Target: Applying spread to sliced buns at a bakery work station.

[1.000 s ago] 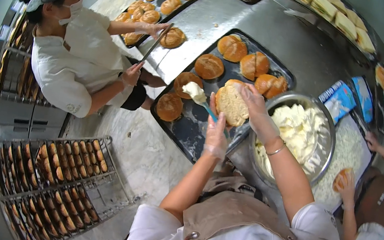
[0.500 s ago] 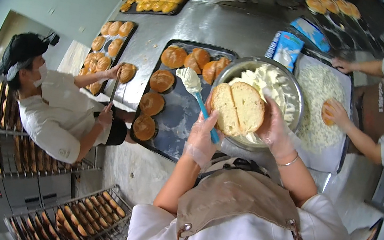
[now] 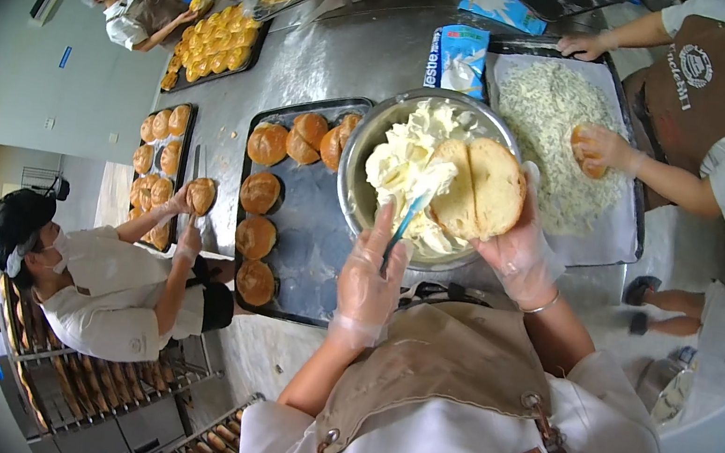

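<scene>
Left hand (image 3: 369, 285) closed round blue spatula (image 3: 405, 221), right hand (image 3: 522, 252) clasping split bun (image 3: 493, 190) at steel bowl's (image 3: 355, 169) 3 o'clock; loaded cream (image 3: 433, 177) at bun's 9-o'clock edge, 3-o'clock half bare: coating judged barely begun, most remaining.

The worktop (image 3: 335, 42) is smooth, shiny metal; the bowl (image 3: 355, 164), polished metal. Cream (image 3: 393, 170) is satiny and peaked; the cut bread (image 3: 495, 189), matt and porous. Gloves (image 3: 368, 296) are clear, wrinkled plastic; the brown apron (image 3: 447, 354) is matt cloth.

Bright, even light — glare on the steel table (image 3: 326, 52) — black fisheye rim, edges bent, perhaps soft.
</scene>
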A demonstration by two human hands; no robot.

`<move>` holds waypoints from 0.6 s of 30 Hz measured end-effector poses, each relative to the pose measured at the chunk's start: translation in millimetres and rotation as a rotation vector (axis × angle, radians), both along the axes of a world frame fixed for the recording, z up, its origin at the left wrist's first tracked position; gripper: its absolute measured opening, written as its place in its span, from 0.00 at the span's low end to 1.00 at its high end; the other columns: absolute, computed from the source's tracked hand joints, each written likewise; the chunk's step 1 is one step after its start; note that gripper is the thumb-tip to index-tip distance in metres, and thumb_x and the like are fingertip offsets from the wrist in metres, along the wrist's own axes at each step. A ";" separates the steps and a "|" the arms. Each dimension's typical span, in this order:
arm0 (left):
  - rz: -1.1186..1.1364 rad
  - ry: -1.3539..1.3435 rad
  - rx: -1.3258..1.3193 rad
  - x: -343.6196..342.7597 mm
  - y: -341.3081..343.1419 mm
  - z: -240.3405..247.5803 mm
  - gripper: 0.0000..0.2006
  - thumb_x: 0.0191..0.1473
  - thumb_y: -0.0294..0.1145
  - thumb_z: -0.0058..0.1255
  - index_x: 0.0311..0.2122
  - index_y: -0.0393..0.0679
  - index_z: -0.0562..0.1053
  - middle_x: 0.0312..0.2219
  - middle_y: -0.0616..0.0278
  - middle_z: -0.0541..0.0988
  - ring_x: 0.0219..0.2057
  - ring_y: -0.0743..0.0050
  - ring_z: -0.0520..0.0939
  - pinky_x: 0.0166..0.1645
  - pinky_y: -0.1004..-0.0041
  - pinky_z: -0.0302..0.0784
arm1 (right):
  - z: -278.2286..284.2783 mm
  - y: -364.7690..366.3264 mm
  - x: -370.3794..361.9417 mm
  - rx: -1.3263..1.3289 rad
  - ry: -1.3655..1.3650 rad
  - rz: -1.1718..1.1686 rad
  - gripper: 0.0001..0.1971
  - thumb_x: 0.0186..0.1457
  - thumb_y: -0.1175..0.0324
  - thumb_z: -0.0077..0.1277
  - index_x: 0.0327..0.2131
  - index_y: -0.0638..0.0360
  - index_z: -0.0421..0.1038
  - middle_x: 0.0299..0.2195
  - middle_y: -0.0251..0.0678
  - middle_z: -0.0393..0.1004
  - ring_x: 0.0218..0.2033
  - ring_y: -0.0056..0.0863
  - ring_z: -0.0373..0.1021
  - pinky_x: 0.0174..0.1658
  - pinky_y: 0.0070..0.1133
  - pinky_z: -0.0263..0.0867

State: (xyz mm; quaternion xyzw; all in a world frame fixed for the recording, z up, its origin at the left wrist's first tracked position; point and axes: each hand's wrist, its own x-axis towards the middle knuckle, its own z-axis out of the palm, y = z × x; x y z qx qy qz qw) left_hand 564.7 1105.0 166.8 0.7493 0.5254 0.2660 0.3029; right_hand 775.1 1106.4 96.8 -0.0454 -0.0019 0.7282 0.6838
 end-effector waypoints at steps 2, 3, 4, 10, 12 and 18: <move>-0.003 -0.033 -0.043 10.4 -3.6 1.9 0.27 0.59 0.23 0.49 0.64 0.47 0.63 0.35 0.49 0.76 0.36 0.60 0.78 0.45 0.68 0.72 | 6.3 5.9 -1.7 0.006 -0.014 -0.026 0.33 0.66 0.42 0.31 0.64 0.55 0.57 0.63 0.40 0.60 0.63 0.38 0.59 0.66 0.40 0.54; -0.014 0.062 0.068 14.0 -3.5 -3.8 0.27 0.58 0.23 0.50 0.63 0.47 0.64 0.34 0.49 0.76 0.35 0.58 0.80 0.40 0.67 0.75 | 9.6 7.0 -2.2 0.003 -0.009 -0.054 0.31 0.67 0.44 0.31 0.63 0.56 0.58 0.63 0.40 0.61 0.63 0.37 0.60 0.66 0.39 0.53; -0.025 0.158 0.180 17.3 -3.4 -7.0 0.27 0.57 0.23 0.50 0.63 0.47 0.65 0.33 0.50 0.76 0.34 0.55 0.81 0.36 0.66 0.77 | 13.0 8.7 -3.0 0.001 -0.003 -0.082 0.30 0.67 0.46 0.30 0.63 0.56 0.59 0.62 0.39 0.62 0.62 0.37 0.60 0.66 0.39 0.53; -0.119 0.488 0.148 21.2 -15.3 10.9 0.24 0.55 0.22 0.49 0.59 0.45 0.69 0.33 0.51 0.76 0.27 0.47 0.80 0.30 0.59 0.76 | 13.2 30.1 6.6 0.065 0.092 -0.223 0.27 0.68 0.51 0.30 0.63 0.57 0.58 0.62 0.39 0.62 0.62 0.36 0.60 0.66 0.38 0.54; -0.178 0.387 0.105 1.4 -19.7 18.4 0.22 0.56 0.23 0.48 0.58 0.43 0.70 0.32 0.54 0.77 0.25 0.54 0.79 0.28 0.63 0.76 | 18.9 36.0 8.9 0.023 -0.098 -0.283 0.27 0.68 0.51 0.31 0.63 0.57 0.58 0.62 0.39 0.62 0.62 0.36 0.60 0.66 0.38 0.55; 0.027 -0.426 -0.758 13.1 7.3 50.6 0.16 0.66 0.31 0.40 0.54 0.37 0.71 0.25 0.69 0.74 0.18 0.88 0.66 0.22 0.84 0.61 | 25.3 32.3 11.5 0.127 0.154 -0.115 0.28 0.68 0.50 0.34 0.62 0.60 0.57 0.61 0.41 0.62 0.61 0.36 0.62 0.64 0.35 0.59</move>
